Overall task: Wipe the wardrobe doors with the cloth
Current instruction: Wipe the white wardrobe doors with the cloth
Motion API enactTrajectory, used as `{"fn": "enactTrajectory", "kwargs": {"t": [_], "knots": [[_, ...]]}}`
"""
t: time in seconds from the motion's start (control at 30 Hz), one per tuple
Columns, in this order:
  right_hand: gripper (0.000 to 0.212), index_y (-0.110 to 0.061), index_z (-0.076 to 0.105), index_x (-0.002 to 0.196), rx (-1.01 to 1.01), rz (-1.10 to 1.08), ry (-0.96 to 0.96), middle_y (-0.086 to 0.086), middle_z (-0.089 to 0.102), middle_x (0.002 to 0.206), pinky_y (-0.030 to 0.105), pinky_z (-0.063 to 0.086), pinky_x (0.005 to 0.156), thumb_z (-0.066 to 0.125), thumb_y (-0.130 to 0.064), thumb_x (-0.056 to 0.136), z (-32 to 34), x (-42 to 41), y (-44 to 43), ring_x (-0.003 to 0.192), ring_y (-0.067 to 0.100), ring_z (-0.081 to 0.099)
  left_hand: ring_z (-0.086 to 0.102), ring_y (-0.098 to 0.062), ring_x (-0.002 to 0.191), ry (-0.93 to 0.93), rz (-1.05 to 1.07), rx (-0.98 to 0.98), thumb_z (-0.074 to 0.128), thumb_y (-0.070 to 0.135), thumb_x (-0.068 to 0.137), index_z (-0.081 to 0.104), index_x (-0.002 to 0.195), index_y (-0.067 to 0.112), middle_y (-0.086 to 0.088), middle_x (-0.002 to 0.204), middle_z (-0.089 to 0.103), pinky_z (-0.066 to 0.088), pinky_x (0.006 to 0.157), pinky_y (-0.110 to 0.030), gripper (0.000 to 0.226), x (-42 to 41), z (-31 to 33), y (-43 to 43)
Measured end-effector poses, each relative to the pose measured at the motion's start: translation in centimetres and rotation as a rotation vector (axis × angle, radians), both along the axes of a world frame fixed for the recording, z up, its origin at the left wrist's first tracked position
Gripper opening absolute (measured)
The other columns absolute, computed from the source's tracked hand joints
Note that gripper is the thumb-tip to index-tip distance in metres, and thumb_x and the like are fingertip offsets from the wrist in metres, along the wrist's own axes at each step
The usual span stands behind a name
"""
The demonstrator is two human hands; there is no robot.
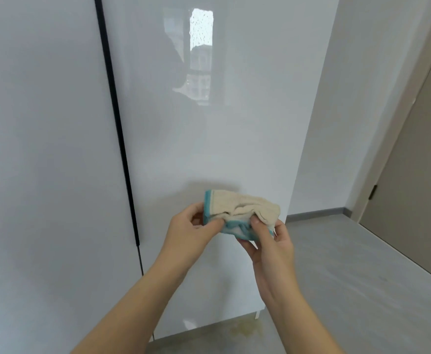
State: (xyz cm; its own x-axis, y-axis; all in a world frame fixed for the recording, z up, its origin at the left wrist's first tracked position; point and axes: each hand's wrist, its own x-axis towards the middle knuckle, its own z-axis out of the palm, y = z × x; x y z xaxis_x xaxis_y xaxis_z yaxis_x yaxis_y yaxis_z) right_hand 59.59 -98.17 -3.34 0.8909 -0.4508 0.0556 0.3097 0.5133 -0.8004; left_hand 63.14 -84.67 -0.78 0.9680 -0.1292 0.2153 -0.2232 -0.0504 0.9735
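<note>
Both hands, left (191, 226) and right (268, 241), pinch the bunched cloth (242, 210) off the door (209, 149); best fold a flat pad; then press in overlapping strokes.

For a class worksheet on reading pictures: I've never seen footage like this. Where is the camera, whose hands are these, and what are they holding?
There is no machine here: one camera, worn on a person's head, looks forward and down. The two bare arms are that person's own. The left hand and right hand both pinch a bunched beige cloth with a teal edge, in front of the glossy white wardrobe doors, split by a dark gap. A grey floor and a room door lie to the right.
</note>
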Motion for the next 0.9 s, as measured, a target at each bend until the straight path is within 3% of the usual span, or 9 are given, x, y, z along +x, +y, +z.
{"fn": "enactTrajectory", "kwargs": {"t": [0.1,0.17,0.33,0.43,0.53,0.63,0.73,0.8,0.9], "knots": [[0.019,-0.008,0.063,0.109,0.017,0.036,0.034,0.006,0.073,0.101,0.035,0.056,0.084,0.064,-0.011,0.090,-0.8,0.1,0.3,0.094,0.018,0.070,0.070,-0.013,0.095,0.158,-0.025,-0.354,0.061,0.010,0.093,0.064,0.110,0.014,0.000,0.102,0.073,0.056,0.082,-0.027,0.017,-0.1,-0.7,-1.5],[0.017,-0.009,0.063,0.108,0.065,0.038,0.061,0.004,0.074,0.097,0.033,0.054,0.084,0.063,-0.010,0.090,-1.4,0.2,0.5,0.094,0.018,0.070,0.071,-0.018,0.098,0.219,-0.042,-0.472,0.060,0.013,0.094,0.061,0.113,0.013,-0.003,0.106,0.073,0.057,0.081,-0.032,0.019,-0.4,-1.4,-2.5],[0.019,-0.013,0.065,0.105,0.114,0.001,0.105,0.000,0.075,0.091,0.030,0.052,0.082,0.068,-0.012,0.086,-2.3,0.8,0.1,0.086,0.013,0.071,0.071,-0.017,0.093,0.190,0.037,-0.372,0.069,0.009,0.088,0.060,0.111,0.015,-0.005,0.105,0.072,0.057,0.072,-0.027,0.026,0.0,-2.7,-3.5],[0.027,-0.016,0.065,0.109,0.080,0.028,0.089,0.001,0.073,0.100,0.031,0.051,0.084,0.070,-0.015,0.083,-2.2,1.0,-0.1,0.092,0.013,0.068,0.070,-0.018,0.093,0.120,0.095,-0.338,0.065,0.003,0.088,0.063,0.105,0.020,0.001,0.098,0.073,0.057,0.076,-0.030,0.025,0.8,-2.1,-3.8],[0.046,-0.024,0.062,0.120,0.103,0.081,0.039,-0.002,0.070,0.113,0.033,0.050,0.087,0.074,-0.026,0.075,-1.4,1.2,-1.1,0.103,0.014,0.066,0.069,-0.007,0.088,-0.039,0.134,-0.320,0.063,0.003,0.089,0.062,0.100,0.026,0.010,0.090,0.072,0.055,0.072,-0.021,0.026,1.2,0.9,-4.5],[0.036,-0.028,0.062,0.120,0.120,-0.005,0.005,-0.005,0.068,0.118,0.033,0.051,0.086,0.069,-0.021,0.086,-0.5,1.8,-3.4,0.105,0.013,0.064,0.065,0.001,0.081,-0.250,0.176,-0.239,0.063,0.003,0.087,0.057,0.100,0.029,0.012,0.090,0.066,0.051,0.069,-0.015,0.030,2.0,5.5,-5.4],[0.033,-0.026,0.061,0.121,0.118,-0.139,-0.016,-0.008,0.068,0.117,0.034,0.051,0.088,0.062,-0.012,0.091,0.1,2.2,-6.0,0.110,0.012,0.063,0.062,-0.001,0.085,-0.431,0.211,-0.118,0.063,0.007,0.083,0.046,0.108,0.029,0.014,0.097,0.059,0.053,0.078,-0.021,0.037,3.0,10.5,-6.8],[0.032,-0.025,0.061,0.121,0.126,-0.199,-0.020,-0.009,0.069,0.116,0.033,0.050,0.087,0.058,-0.009,0.093,0.0,2.6,-7.4,0.113,0.012,0.062,0.059,-0.004,0.086,-0.614,0.262,-0.028,0.060,0.008,0.082,0.043,0.110,0.025,0.011,0.099,0.057,0.048,0.074,-0.015,0.037,3.8,13.9,-8.0],[0.034,-0.024,0.061,0.121,0.137,-0.210,-0.001,-0.007,0.068,0.117,0.032,0.051,0.083,0.056,-0.005,0.093,-0.4,3.4,-8.5,0.112,0.011,0.062,0.052,-0.013,0.092,-1.023,0.406,0.221,0.055,0.009,0.079,0.055,0.114,0.018,0.000,0.106,0.054,0.040,0.065,-0.017,0.036,5.4,18.6,-10.3]]}}
